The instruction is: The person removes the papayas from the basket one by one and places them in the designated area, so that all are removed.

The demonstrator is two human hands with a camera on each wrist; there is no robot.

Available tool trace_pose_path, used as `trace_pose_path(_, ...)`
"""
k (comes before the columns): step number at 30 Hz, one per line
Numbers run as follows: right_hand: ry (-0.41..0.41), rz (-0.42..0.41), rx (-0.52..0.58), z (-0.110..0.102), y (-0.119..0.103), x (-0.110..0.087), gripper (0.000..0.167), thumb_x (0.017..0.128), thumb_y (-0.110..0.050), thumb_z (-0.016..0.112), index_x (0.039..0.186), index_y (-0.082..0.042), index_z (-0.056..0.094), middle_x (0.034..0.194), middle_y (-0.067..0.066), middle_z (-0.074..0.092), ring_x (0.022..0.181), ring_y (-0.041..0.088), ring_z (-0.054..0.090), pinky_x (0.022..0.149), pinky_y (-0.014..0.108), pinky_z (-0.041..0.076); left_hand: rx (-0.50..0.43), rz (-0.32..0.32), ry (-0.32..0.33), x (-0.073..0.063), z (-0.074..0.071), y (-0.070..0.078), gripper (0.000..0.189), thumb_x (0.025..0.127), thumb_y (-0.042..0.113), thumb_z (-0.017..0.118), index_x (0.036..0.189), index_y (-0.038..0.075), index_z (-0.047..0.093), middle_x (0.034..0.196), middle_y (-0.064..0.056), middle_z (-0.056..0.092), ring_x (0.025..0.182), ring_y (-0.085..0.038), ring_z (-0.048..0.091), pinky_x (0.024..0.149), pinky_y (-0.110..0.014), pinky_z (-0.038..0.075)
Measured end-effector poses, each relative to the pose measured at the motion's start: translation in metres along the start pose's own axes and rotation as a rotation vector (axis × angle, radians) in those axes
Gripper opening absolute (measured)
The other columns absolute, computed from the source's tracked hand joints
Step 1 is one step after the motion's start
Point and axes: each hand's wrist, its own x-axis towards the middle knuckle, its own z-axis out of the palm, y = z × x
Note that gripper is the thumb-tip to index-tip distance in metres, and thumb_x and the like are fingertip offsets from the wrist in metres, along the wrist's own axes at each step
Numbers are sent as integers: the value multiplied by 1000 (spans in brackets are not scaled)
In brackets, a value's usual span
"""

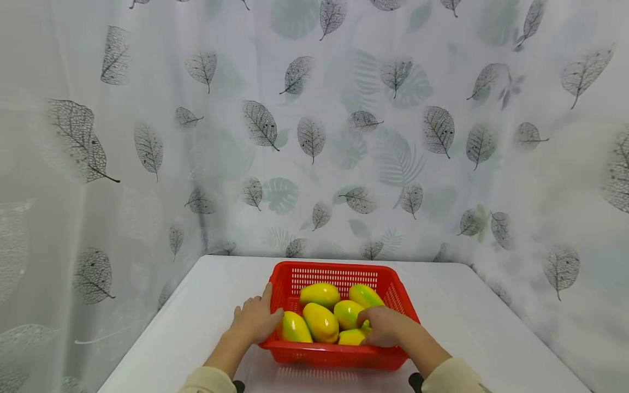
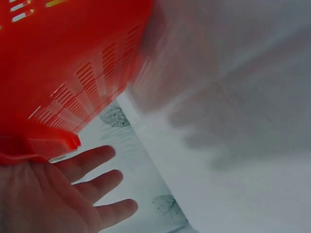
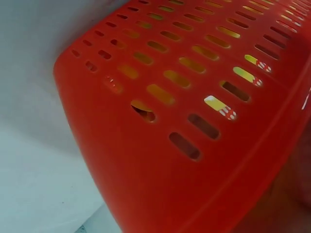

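Observation:
A red plastic basket [image 1: 324,355] with slotted walls holds several yellow-green mangoes [image 1: 320,323]. My left hand [image 1: 257,322] rests at the basket's left rim. Its fingers [image 2: 99,187] are straight in the left wrist view, with the palm against the rim. My right hand [image 1: 388,326] reaches over the front right part of the basket. Thumb and fingers curve round the right end of a mango [image 1: 351,337] near the front wall. The right wrist view shows mostly the basket's outer wall [image 3: 146,160]; the right fingertips are hidden there.
The basket stands on a white table [image 1: 196,327]. Behind and beside the table hang pale curtains [image 1: 334,164] printed with leaves. More mangoes, one at the back left [image 1: 319,295] and one at the back right [image 1: 366,296], lie in the basket.

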Motion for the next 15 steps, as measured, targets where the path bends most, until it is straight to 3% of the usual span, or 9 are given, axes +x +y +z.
trace_pose_path(3, -11, 18, -5, 0, -2, 1, 49, 71, -19, 92, 116, -22, 74, 104, -1, 69, 95, 21, 60, 96, 53, 59, -36, -10, -6, -1, 0, 0, 83, 91, 35, 63, 161, 3, 31, 119, -22, 67, 94, -34, 63, 97, -68, 48)
trace_pose_path(8, -20, 32, -17, -1, -4, 2, 48, 72, -15, 91, 116, -21, 74, 104, -1, 68, 95, 21, 60, 98, 53, 58, -146, -50, -62, -1, 1, -2, 85, 94, 35, 60, 164, 6, 22, 100, -13, 68, 61, -21, 60, 71, -45, 59)
trace_pose_path(11, -19, 30, -19, -1, -4, 1, 48, 73, -16, 91, 117, -21, 74, 103, 0, 68, 96, 21, 60, 98, 55, 57, -212, -68, -89, -1, 1, -2, 87, 95, 35, 60, 166, 9, 17, 96, -13, 67, 55, -20, 61, 58, -35, 58)
trace_pose_path(15, -21, 24, -2, -1, -1, 0, 47, 73, -18, 91, 117, -21, 73, 104, -1, 68, 97, 21, 59, 97, 55, 58, -248, -78, -101, -3, 2, -2, 88, 96, 36, 60, 166, 9, 14, 96, -13, 66, 56, -21, 61, 55, -33, 57)
